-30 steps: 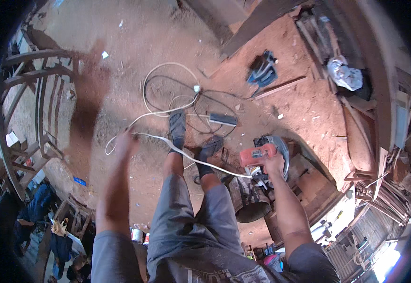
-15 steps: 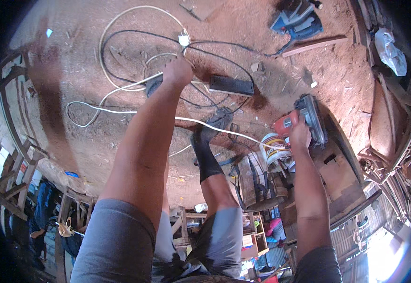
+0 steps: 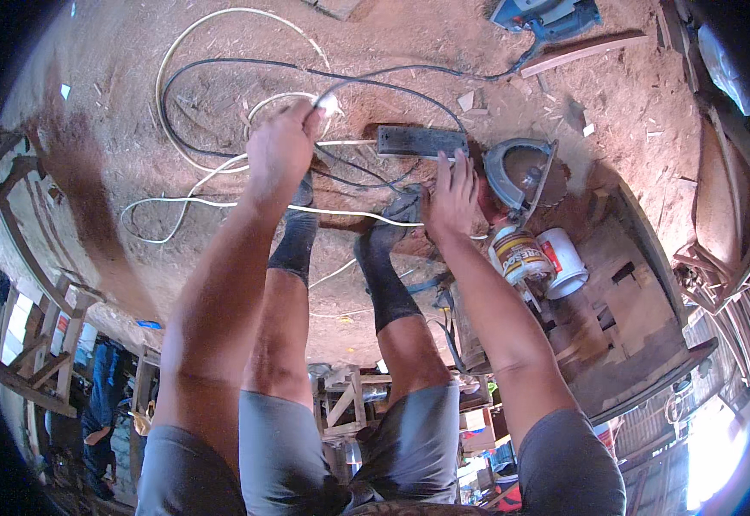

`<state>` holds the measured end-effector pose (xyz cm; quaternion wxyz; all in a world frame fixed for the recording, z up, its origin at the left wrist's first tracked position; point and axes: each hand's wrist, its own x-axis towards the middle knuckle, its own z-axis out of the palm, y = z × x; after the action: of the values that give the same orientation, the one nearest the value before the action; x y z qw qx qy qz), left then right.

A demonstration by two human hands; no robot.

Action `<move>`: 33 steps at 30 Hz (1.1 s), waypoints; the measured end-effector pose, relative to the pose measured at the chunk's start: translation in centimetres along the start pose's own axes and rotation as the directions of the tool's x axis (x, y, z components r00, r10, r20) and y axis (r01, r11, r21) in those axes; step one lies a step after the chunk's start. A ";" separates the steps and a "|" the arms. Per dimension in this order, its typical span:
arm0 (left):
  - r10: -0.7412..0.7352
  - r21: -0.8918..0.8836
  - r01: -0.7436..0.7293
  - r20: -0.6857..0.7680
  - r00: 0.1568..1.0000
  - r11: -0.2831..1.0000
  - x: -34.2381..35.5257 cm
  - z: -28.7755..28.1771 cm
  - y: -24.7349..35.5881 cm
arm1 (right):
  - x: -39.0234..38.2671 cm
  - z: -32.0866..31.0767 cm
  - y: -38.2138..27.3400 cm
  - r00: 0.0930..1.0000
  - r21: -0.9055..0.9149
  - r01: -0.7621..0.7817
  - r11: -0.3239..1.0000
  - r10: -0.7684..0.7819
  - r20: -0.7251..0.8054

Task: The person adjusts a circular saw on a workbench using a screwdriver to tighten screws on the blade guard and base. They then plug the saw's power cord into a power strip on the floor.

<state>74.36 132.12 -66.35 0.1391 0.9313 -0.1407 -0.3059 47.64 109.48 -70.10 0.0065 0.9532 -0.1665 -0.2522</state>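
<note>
My left hand (image 3: 279,150) is closed, with its fingertips pinched at the black power cord (image 3: 375,76) beside a blurred white plug (image 3: 329,105). Exactly which part it grips is partly hidden. My right hand (image 3: 452,196) is open, fingers stretched and apart, just below the right end of a long black block (image 3: 409,141). I cannot tell whether the fingertips touch it. Right of that hand lies a circular saw (image 3: 502,172) with a red body, its blade and guard showing. A striped tub (image 3: 517,255) and a white bucket (image 3: 564,262) stand close by the saw.
White cable (image 3: 212,203) loops over the dirt floor around my feet. At the top right lies a blue power tool (image 3: 551,19) by a curved wood strip (image 3: 586,52). A wooden board (image 3: 633,318) is at the right, with scrap wood (image 3: 719,292) beyond it.
My right hand has let go of the circular saw and moved left toward the black block. The saw now lies turned with its blade showing. My left hand has shifted slightly left.
</note>
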 end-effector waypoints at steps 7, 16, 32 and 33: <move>0.089 -0.290 -0.068 0.061 0.994 0.955 -5.1 -3.0 0.0 | 9.7 -5.2 1.2 0.930 0.109 0.147 0.983 -0.175 0.323; 0.071 -0.570 0.017 0.131 0.989 0.821 -10.0 -3.5 5.2 | 10.1 -10.9 -0.1 0.725 0.720 -0.610 0.332 -0.132 0.676; 0.136 -0.407 -0.144 -0.049 0.989 0.902 -9.3 -3.3 6.5 | 10.4 -16.1 -6.2 0.636 0.670 -0.742 -0.019 -0.336 0.694; 0.126 -0.404 -0.132 -0.043 0.991 0.905 -9.2 -3.3 6.7 | 10.4 -16.2 -6.2 0.640 0.676 -0.737 -0.010 -0.332 0.693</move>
<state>68.13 129.74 -56.60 0.3506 0.8732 -0.1342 -0.3109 65.95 110.78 -61.51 -0.6745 0.4376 -0.4384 -0.4017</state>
